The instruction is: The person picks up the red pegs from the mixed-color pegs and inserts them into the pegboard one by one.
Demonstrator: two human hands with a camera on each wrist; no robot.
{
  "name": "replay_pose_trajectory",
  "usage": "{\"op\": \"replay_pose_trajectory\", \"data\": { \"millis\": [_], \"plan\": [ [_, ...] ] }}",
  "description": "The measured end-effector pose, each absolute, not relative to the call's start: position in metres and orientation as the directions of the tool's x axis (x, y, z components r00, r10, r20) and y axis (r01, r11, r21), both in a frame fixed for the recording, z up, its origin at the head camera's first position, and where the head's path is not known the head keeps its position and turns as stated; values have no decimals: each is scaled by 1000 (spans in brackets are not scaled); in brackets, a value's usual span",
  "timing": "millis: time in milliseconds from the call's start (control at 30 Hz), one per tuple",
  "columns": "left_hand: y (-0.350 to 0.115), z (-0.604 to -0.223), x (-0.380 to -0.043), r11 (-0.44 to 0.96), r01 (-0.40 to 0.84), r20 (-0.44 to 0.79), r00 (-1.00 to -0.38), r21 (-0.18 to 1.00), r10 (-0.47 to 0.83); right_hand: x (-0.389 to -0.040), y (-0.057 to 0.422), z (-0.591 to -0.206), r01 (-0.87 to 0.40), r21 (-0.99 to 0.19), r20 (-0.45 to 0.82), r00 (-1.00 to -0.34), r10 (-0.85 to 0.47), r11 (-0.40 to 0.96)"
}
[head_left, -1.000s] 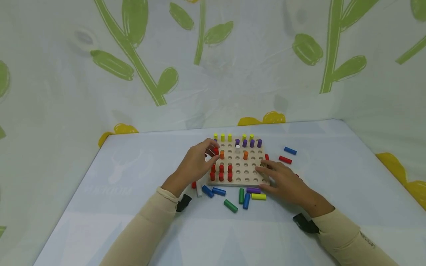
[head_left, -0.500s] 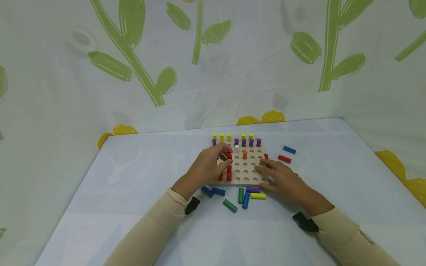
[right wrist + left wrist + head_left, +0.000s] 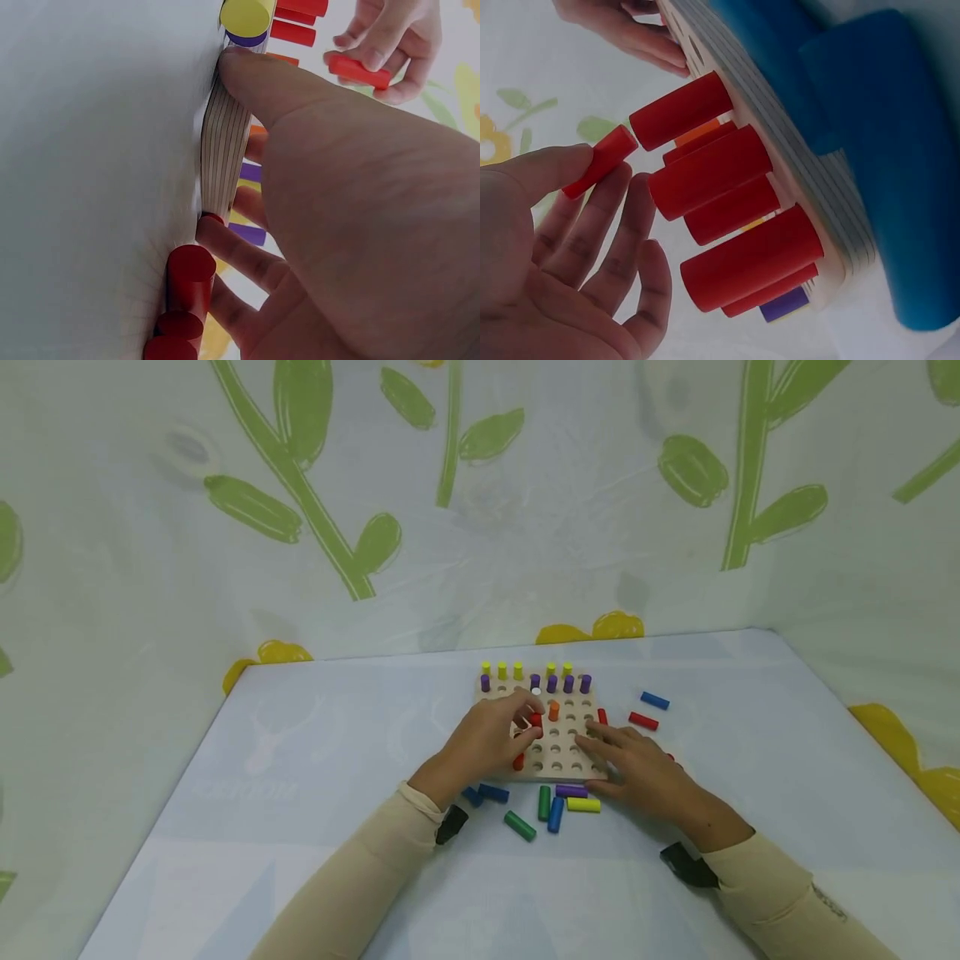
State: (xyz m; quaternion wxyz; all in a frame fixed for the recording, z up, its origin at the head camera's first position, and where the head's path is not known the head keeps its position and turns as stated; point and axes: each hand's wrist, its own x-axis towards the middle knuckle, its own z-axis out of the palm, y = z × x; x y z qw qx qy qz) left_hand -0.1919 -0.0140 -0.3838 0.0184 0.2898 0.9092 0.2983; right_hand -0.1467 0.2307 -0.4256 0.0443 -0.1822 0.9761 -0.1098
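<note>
Between thumb and fingers, my left hand [image 3: 483, 739] pinches a red peg [image 3: 604, 160], held over the middle of the wooden pegboard [image 3: 558, 777]. Standing red pegs [image 3: 709, 172] fill holes close to that hand in the left wrist view; in the head view the hand hides most of them. Just beyond the held peg stand an orange peg [image 3: 553, 712] and a white peg [image 3: 536, 692]. My right hand [image 3: 645, 777] rests at the board's right side, fingers spread and relaxed, with its thumb [image 3: 259, 79] against the layered edge.
Yellow pegs [image 3: 517, 671] and purple pegs [image 3: 568, 683] stand in the far rows. Loose along the front lie blue [image 3: 493, 793], green [image 3: 520, 826], purple [image 3: 572, 791] and yellow pegs [image 3: 583, 806]. To the right are a blue peg [image 3: 655, 701] and a red peg [image 3: 643, 721].
My left hand has moved right across the board with the red peg, from the left columns to the middle, covering the standing red pegs. My right hand has stayed in place.
</note>
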Motion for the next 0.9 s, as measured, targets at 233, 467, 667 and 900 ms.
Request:
{"op": "replay_pose_trajectory", "data": {
  "millis": [233, 467, 667, 900],
  "plan": [
    [-11, -392, -194, 661, 522, 127, -826, 539, 549, -146, 231, -426, -364, -227, -34, -924, -381, 903],
    [-10, -399, -196, 681, 531, 136, -827, 504, 545, -146, 230, -424, -360, -229, -28, -926, -375, 905],
    [-10, -401, -195, 684, 542, 131, -821, 489, 556, -145, 231, -426, -348, -248, -43, -928, -369, 904],
    [-10, -403, -194, 695, 544, 131, -822, 470, 554, -145, 229, -425, -337, -259, -46, -932, -360, 905]
  ]
}}
